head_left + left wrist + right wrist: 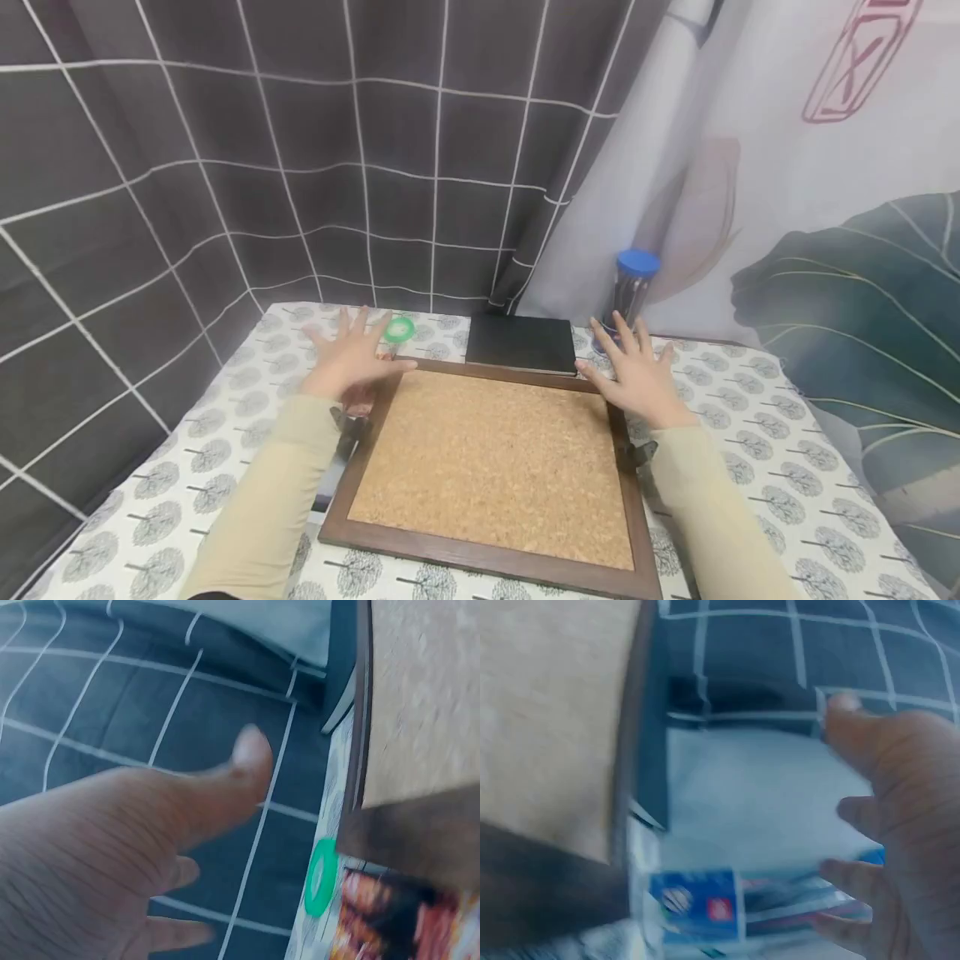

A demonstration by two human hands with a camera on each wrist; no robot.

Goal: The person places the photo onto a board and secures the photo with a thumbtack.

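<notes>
A cork board [495,467] with a dark brown wooden frame lies on the patterned tablecloth, and its bare cork faces up. Over its far left corner my left hand [352,354] hovers with fingers spread and nothing in its grasp. My right hand [636,375] is likewise spread, beside the far right corner. In the left wrist view the thumb of the left hand [135,832] points toward the board edge [358,712]. The right wrist view shows the right hand [907,795] apart from the frame [634,720], its fingers holding nothing.
Behind the board lies a flat black rectangular item [521,343]. A clear container with a blue lid [638,262] stands at the back right. A green-rimmed round item [400,329] is by the left hand, near a reddish printed item [358,402]. Dark checked fabric [397,200] hangs behind.
</notes>
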